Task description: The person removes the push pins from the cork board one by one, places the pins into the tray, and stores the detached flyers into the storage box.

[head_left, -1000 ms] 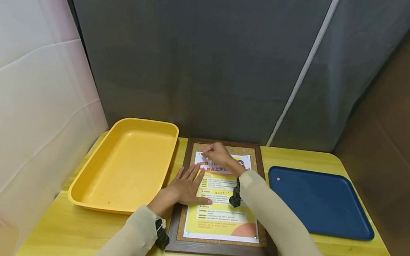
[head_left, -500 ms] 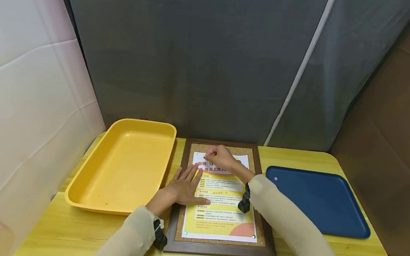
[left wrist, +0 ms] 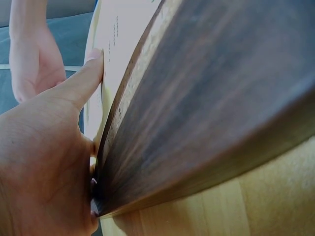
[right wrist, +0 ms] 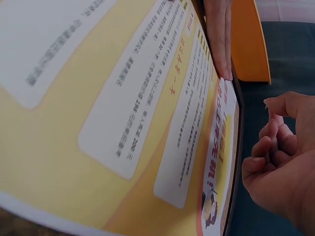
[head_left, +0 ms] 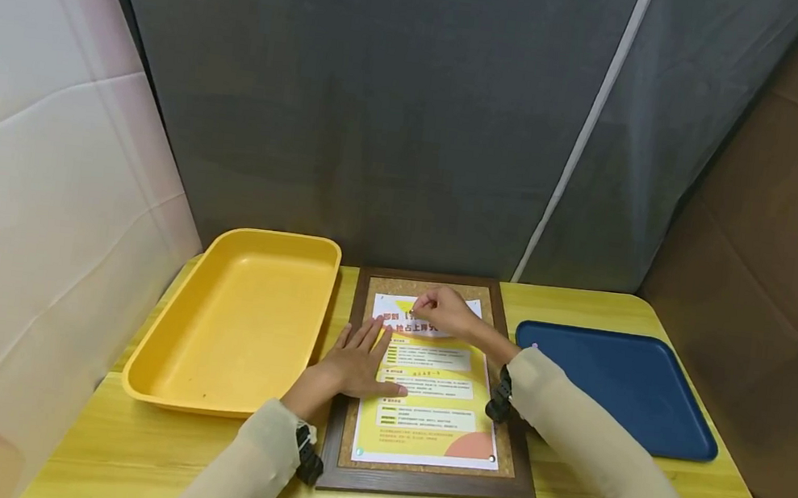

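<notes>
A yellow and white printed poster [head_left: 423, 438] lies on a cork board with a dark wooden frame [head_left: 425, 485]. Pushpins show at its lower corners, a pale one [head_left: 359, 451] at left and a silvery one [head_left: 492, 458] at right. My left hand [head_left: 355, 368] rests spread over the board's left side and the poster's edge, thumb pointing inward. Over the poster's heading, my right hand [head_left: 447, 311] pinches a tiny pushpin, mostly hidden by the fingertips. The right wrist view shows the right hand [right wrist: 283, 157] with its thumb and finger together, raised off the board.
An empty-looking yellow tray [head_left: 237, 329] stands left of the board. At right is a shallow blue tray [head_left: 617, 394], with a small pink pushpin [head_left: 535, 346] near its upper left corner. A grey curtain [head_left: 383, 117] backs the wooden table [head_left: 151, 450].
My right hand has drawn away from the poster's upper left corner, to the right and slightly nearer me, its fingers still pinched. The left hand keeps its place on the board.
</notes>
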A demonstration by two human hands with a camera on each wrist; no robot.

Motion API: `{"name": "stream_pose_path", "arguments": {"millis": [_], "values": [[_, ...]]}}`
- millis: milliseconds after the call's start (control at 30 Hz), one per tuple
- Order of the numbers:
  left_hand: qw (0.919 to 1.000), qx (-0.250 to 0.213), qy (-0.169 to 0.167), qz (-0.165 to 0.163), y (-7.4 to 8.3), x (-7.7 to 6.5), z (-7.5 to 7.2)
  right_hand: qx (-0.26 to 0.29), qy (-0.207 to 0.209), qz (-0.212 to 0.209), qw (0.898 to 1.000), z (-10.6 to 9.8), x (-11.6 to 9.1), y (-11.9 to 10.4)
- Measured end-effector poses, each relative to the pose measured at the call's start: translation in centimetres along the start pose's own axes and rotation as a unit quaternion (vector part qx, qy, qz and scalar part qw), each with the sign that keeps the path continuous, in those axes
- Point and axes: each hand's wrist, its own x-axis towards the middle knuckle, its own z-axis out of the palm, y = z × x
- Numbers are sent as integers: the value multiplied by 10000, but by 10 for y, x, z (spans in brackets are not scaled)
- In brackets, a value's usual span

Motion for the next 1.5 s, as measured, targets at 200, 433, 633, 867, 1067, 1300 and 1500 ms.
{"name": "stream_pose_path", "arguments": {"millis": [200,433,633,867,1067,1300,1500], "values": [[10000,28,-16,1,2,-2,-1,-43,-51,-120,9999,-10,-15,3],[9999,83,69,19,3,-5,-4,-343,-11,-258,9991,-19,-27,5],[9999,78,72,42,4,-6,-3,-380,-85,-374,9985,-25,-39,9],[9999,83,109,23,3,-5,-1,-456,-111,-367,9982,-29,-54,13],[9999,34,142,55,5,-6,-2,-589,-157,-448,9971,-35,-62,24],[9992,-204,236,238,1,-4,3,-423,-212,-402,9981,-47,-75,39],[9991,-226,222,276,4,-6,-1,-468,-79,-257,9985,-60,-88,48]]}}
